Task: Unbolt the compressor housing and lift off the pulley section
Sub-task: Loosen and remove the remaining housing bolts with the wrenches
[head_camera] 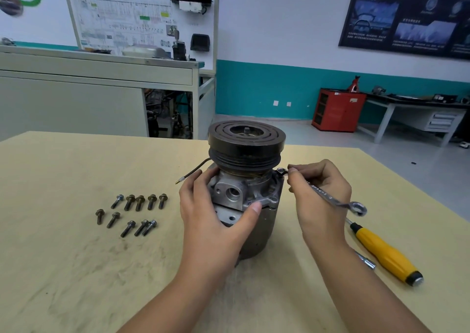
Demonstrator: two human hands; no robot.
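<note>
Near the middle of the tabletop point(76, 269), pinching the shank of a ring wrench point(328, 198) in the curled fingers point(296, 174) of the right hand point(320, 195), closed tight on the steel. One ring seated over a bolt head point(280, 171) at the right rear of the compressor point(244, 192) flange; other ring free in the air past the hand, toward the right edge.

Gripping the grey housing point(235, 192) with the left hand point(216, 220): thumb pressed on the near flange, remaining fingers wrapped round the left side, touching metal just under the pulley point(245, 141).

Upright on its dark cylindrical end, pulley uppermost, grooved face turned to the ceiling, somewhat closer to the far edge than to the near one. Out from under the pulley on the left, a dark wire point(195, 171) with a brass tip, arching just above the left fingers.

Toward the left edge, well apart from the compressor: ten loose bolts point(132, 213) lying in two rough rows of five.

Toward the right edge, beside the right forearm: a yellow-handled driver point(384, 253) lying flat, butt aimed at the near right corner, shaft aimed up at the wrench. Just beside it, a short metal socket piece point(367, 262), partly hidden by the forearm.

Beyond the far edge: a grey bench carrying a diagram board point(140, 14), a red cabinet point(338, 110) against a teal-banded wall, a dark poster point(412, 14) higher up.
</note>
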